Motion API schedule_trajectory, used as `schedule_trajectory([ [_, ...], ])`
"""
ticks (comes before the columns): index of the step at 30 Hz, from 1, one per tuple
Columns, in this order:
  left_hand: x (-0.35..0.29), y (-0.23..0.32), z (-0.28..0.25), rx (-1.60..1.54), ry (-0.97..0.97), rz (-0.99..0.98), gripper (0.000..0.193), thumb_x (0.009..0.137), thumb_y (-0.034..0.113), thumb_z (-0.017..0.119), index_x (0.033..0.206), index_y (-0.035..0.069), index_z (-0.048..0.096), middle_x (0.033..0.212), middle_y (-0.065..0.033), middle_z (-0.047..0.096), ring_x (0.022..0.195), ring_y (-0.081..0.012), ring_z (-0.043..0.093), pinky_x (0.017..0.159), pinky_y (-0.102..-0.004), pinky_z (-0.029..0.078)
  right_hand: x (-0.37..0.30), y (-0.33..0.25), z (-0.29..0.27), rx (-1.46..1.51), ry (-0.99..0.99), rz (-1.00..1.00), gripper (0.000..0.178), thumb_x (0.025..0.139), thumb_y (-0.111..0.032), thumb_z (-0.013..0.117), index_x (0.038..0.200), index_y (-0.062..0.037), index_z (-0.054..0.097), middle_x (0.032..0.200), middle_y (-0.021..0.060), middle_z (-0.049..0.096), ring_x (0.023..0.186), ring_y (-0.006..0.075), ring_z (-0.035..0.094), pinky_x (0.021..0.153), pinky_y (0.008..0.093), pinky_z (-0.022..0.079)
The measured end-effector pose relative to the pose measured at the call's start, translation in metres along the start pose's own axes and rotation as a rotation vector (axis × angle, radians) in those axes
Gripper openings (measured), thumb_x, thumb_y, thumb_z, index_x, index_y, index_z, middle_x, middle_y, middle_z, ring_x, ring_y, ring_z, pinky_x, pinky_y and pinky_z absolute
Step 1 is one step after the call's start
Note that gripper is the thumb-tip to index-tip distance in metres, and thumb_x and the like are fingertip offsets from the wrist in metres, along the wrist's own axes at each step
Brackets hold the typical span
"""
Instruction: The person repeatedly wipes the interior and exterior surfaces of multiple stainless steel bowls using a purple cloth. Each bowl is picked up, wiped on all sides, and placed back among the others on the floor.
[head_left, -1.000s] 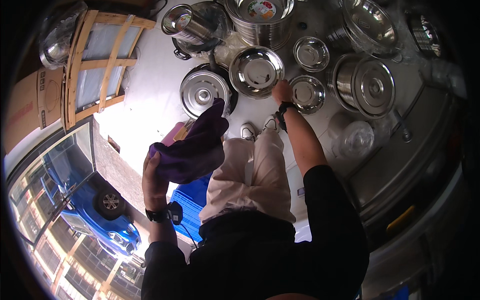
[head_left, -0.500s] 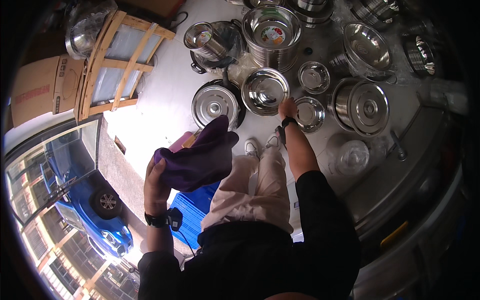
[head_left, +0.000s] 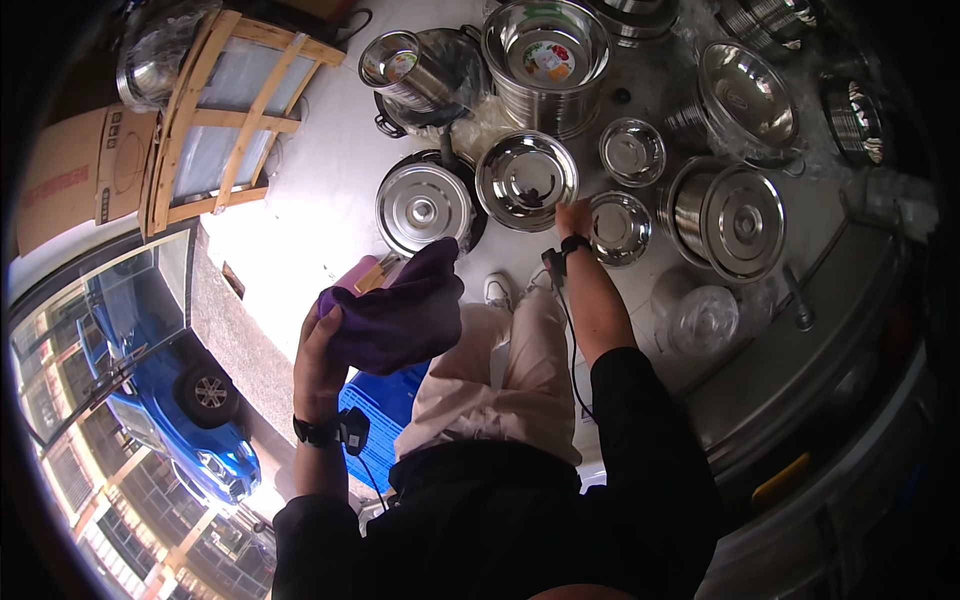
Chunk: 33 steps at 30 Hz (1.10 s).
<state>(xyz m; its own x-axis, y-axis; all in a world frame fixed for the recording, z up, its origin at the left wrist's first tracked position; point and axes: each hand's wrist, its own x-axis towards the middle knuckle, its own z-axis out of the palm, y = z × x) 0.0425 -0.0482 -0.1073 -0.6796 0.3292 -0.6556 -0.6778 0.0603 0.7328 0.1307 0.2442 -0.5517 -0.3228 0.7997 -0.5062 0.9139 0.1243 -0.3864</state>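
A bunched purple cloth hangs from my left hand, whose fingers are closed on its left side. My right hand reaches forward and pinches the lower right rim of a shiny steel basin. A dark reflection shows inside that basin. Just left of it lies a round steel lid on a dark pan. To the right of my right hand is a smaller steel bowl, with another small bowl beyond it.
Stacked basins stand ahead, with a lidded steel pot at the right. A blue plastic crate is beside my legs. Far left are a wooden crate frame and a cardboard box; a blue car is outside.
My left hand and the purple cloth have shifted slightly, the cloth's top dipping a little. The right hand stays at the basin's rim. The whole view has shifted slightly.
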Motion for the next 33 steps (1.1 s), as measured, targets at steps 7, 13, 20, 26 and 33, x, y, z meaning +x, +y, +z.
schedule_trajectory([
  [7,0.007,-0.005,0.001,0.020,0.012,-0.033,0.047,0.091,0.029,0.065,0.125,0.001,0.050,0.117,-0.0135,0.061,0.109,-0.0218,0.060,0.099,-0.0345,0.045,0.017,0.000,-0.011,-0.134,-0.180,-0.081,0.046,0.073,-0.030,0.072,0.104,0.0029,0.063,0.103,0.0257,0.068,0.096,0.0416,0.066,0.083,0.0482,0.055],
  [13,0.004,-0.001,0.000,0.007,-0.010,-0.024,0.048,0.090,0.030,0.065,0.126,0.000,0.050,0.120,-0.0146,0.061,0.112,-0.0222,0.059,0.100,-0.0345,0.045,-0.011,-0.026,-0.048,-0.057,-0.060,-0.064,0.036,0.076,-0.031,0.065,0.099,-0.0041,0.067,0.098,0.0197,0.070,0.094,0.0416,0.066,0.083,0.0498,0.053],
  [20,0.002,-0.005,0.005,-0.025,0.006,-0.052,0.055,0.090,0.023,0.063,0.134,-0.006,0.046,0.118,-0.0155,0.062,0.110,-0.0233,0.061,0.100,-0.0338,0.045,-0.012,-0.009,-0.032,0.051,-0.043,-0.100,0.034,0.078,-0.032,0.063,0.100,-0.0057,0.065,0.093,0.0212,0.069,0.092,0.0419,0.065,0.079,0.0517,0.051],
  [26,-0.010,0.001,0.003,0.010,-0.017,-0.059,0.045,0.091,0.029,0.065,0.122,-0.001,0.053,0.117,-0.0141,0.062,0.108,-0.0220,0.061,0.099,-0.0344,0.046,-0.038,-0.028,-0.045,0.088,-0.001,-0.244,0.031,0.078,-0.027,0.066,0.096,-0.0036,0.059,0.084,0.0211,0.069,0.082,0.0430,0.066,0.070,0.0524,0.052],
  [33,-0.024,0.010,0.007,-0.002,0.012,-0.045,0.057,0.090,0.026,0.065,0.132,-0.007,0.047,0.118,-0.0161,0.062,0.109,-0.0241,0.062,0.099,-0.0341,0.047,-0.034,-0.034,-0.038,-0.189,0.021,-0.378,0.015,0.085,-0.014,0.057,0.089,-0.0030,0.066,0.077,0.0229,0.069,0.078,0.0372,0.070,0.070,0.0450,0.058],
])
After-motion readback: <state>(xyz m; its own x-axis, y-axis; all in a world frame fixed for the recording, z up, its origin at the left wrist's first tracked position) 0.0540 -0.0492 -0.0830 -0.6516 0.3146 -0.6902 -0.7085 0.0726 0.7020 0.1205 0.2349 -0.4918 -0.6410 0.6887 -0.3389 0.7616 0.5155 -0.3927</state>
